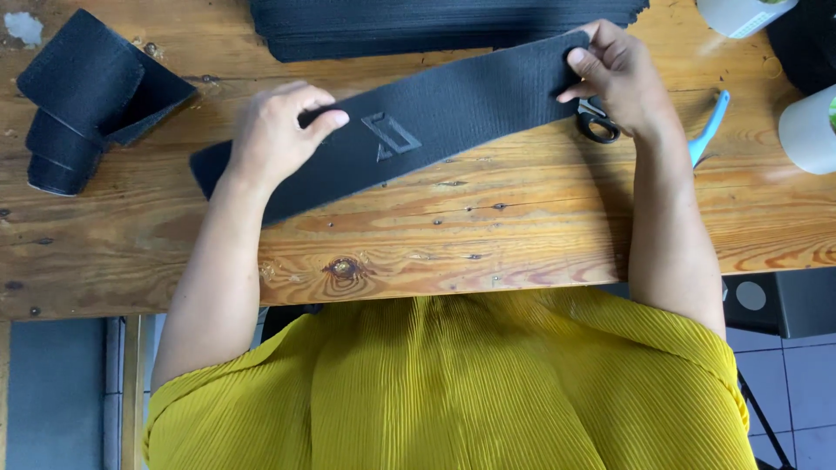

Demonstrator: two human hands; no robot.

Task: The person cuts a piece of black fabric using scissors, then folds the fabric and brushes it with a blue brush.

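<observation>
A long black elastic band (pixel 435 122) lies slantwise on the wooden table (pixel 522 226), its right end higher than its left, with an embossed slanted-rectangle mark near its middle. The left hand (pixel 274 135) rests on the band left of that mark, fingers curled down over the band's upper edge and the thumb pressing on its face, so it grips the band. The right hand (pixel 614 74) pinches the band's right end, fingers closed on the cloth. Just beyond the band's right end, partly under the right hand, lie scissors (pixel 601 126) with black loops, and beside them a light blue handle (pixel 710 126). Above the band, at the table's far edge, sits a stack of black bands (pixel 444 26). Well left of the band lies a pile of folded black pieces (pixel 87 96). Right of the band stand two pale cylinders (pixel 810 130).
</observation>
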